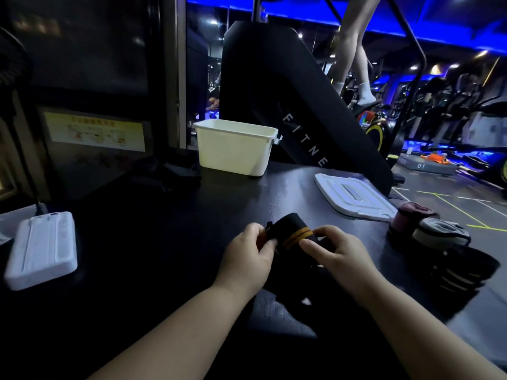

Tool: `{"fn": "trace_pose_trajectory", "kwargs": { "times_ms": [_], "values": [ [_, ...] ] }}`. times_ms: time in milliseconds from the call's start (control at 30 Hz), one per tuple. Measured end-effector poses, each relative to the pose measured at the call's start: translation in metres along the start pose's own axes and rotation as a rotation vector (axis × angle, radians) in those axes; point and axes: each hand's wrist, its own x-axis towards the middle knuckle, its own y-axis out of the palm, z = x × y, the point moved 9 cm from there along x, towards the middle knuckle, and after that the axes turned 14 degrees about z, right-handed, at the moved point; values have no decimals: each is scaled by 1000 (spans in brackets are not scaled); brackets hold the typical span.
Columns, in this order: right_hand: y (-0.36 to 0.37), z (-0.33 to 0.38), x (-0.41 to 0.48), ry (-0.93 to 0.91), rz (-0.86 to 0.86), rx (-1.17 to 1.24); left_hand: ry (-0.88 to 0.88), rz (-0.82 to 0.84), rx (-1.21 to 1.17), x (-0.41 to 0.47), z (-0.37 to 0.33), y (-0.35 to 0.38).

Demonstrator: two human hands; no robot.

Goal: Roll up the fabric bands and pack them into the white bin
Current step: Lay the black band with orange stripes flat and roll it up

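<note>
Noted black, orange-striped fabric band (291, 232) part-rolled, just above table (164, 229), close to body. Pinched at one end by left hand (247, 256), at the other by right hand (336, 255), fingers curled. Judged roll axis left-right, loose tail trailing bodyward. Placed white bin (236, 149) ahead, well apart, nearer left hand.

We cannot read the blurred print on the yellow notice (94, 131) at middle left. Our left hand (247, 259) and right hand (336, 252) cover the ends of the black band (290, 231), its loose tail lost against the dark table (164, 215).
</note>
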Motion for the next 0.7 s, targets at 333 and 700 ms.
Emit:
{"fn": "trace_pose_trajectory", "kwargs": {
  "times_ms": [333,700],
  "values": [
    [22,36,1,-60,57,-215,-13,207,-406,0,9,8],
    [17,51,-7,-320,-64,-196,-56,247,-439,3,19,11]
  ]
}}
